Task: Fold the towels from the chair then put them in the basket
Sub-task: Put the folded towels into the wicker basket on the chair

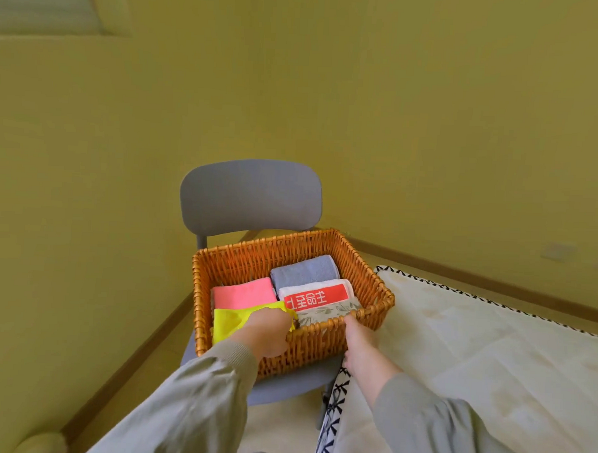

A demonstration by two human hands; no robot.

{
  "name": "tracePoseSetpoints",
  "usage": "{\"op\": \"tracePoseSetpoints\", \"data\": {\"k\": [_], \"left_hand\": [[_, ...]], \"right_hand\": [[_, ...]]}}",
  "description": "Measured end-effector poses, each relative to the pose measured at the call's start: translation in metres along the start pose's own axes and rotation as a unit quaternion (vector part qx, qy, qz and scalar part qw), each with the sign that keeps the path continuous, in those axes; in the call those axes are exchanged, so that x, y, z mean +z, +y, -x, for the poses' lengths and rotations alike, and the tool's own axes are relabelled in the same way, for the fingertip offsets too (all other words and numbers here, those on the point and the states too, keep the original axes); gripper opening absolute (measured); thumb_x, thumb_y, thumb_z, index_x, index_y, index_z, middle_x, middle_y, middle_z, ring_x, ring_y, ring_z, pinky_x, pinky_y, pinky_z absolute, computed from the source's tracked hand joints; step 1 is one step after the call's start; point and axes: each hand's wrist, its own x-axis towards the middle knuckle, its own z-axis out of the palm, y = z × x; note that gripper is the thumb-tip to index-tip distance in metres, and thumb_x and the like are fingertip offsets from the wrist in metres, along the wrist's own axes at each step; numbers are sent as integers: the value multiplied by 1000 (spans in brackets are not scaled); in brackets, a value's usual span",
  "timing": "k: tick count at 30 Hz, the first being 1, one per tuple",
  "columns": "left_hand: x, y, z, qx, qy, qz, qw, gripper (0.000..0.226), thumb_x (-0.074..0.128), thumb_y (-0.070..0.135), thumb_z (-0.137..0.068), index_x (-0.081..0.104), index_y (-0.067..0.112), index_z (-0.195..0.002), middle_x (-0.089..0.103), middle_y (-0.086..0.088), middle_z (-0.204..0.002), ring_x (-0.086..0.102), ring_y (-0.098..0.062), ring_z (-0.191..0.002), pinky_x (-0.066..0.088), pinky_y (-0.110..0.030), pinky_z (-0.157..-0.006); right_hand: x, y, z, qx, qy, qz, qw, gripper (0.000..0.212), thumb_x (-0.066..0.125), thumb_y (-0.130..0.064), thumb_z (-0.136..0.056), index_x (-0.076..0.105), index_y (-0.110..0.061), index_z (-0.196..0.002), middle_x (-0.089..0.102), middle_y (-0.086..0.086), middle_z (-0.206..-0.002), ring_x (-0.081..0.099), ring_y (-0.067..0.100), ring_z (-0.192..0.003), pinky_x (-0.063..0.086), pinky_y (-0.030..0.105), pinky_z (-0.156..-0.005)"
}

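Tucking yellow towel into basket's near-left corner with gripping left hand, right hand clasping near rim; next, probably releasing without ruffling.

Home bedroom: cream bedspread, grey chair, yellow walls.

- Soft, even light; no glare.
- A faint shadow lies under the basket.
- Far from the basket the walls curve and soften; its weave is sharp.
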Motion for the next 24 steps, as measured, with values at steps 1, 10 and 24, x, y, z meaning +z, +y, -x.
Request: {"op": "tracePoseSetpoints", "data": {"k": [1, 10, 24], "left_hand": [[-2, 5, 3, -6, 10, 12, 1000, 26, 53, 19, -84, 61, 9, -107, 61, -12, -111, 58, -34, -103, 45, -35, -74], [-12, 37, 17, 96, -96, 281, 950, 26, 62, 21, -86, 70, -4, -87, 66, -12, -73, 54, -14, -56, 46, -22, -53], [-12, -109, -57, 24, 62, 50, 997, 46, 51, 19, -88, 49, 21, -133, 34, -6, -144, 25, -28, -136, 27, -41, -111]], "right_hand": [[-1, 2, 4, 35, -47, -9, 998, 53, 57, -37, -90, 45, -7, -132, 54, 16, -126, 53, 33, -113, 44, 40, -92], [-1, 6, 3, 26, -57, 7, 998, 50, 52, -35, -93, 46, -7, -133, 56, 13, -129, 53, 32, -114, 41, 39, -95], [28, 5, -12, 17, 180, 157, 971, 38, 68, -18, -78, 62, -2, -113, 66, 16, -111, 65, 34, -94, 55, 39, -81]]}}
